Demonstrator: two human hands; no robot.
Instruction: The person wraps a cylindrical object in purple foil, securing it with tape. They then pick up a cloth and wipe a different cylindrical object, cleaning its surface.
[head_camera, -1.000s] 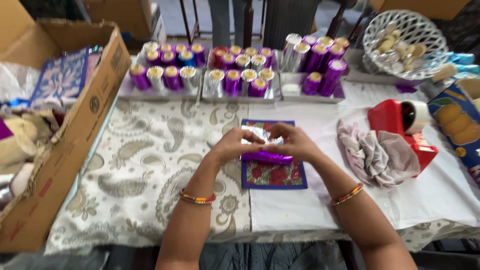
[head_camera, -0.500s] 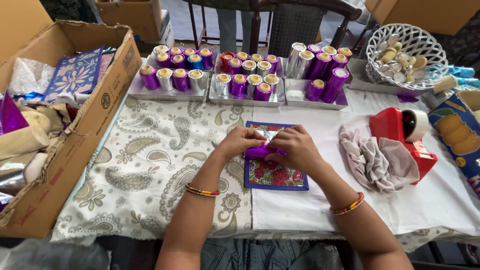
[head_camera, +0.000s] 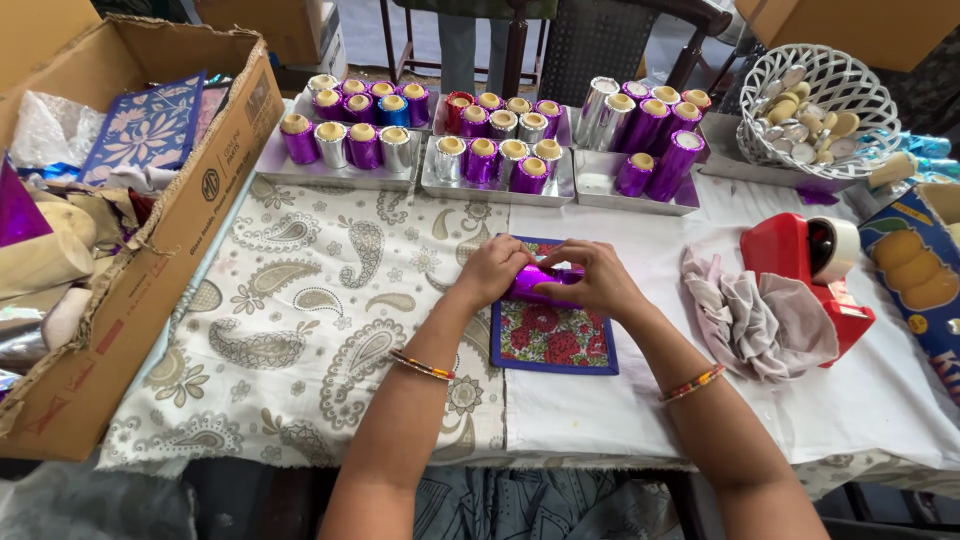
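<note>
left hand (head_camera: 490, 268) and right hand (head_camera: 592, 280), brought together at table centre, fingers of both curled and clamped on one small purple foil roll (head_camera: 540, 284); the left covers its left end, the right its right end and upper side, so that only the middle of the shiny wrap shows between them. the roll lies on its side with its long axis running left to right across the view, roughly parallel to the near table edge, one end pointing into each palm; neither hand is clearly nearer, both being in contact. the roll sits just over the upper part of a floral mat (head_camera: 553, 336) with a blue border, though whether it rests on the mat or is held slightly above cannot be told. each wrist carries a thin bangle. outward: a paisley cloth (head_camera: 300, 330) covers the table to the left; a crumpled grey cloth (head_camera: 765, 325) lies to the right, touching a red tape dispenser (head_camera: 800, 255). along the far side stand silver trays (head_camera: 500, 185) of upright foil-wrapped rolls, purple, silver, blue and red. a white wire basket (head_camera: 830, 100) stands at the far right, a cardboard box (head_camera: 150, 250) of wrapping scraps at the left.
</note>
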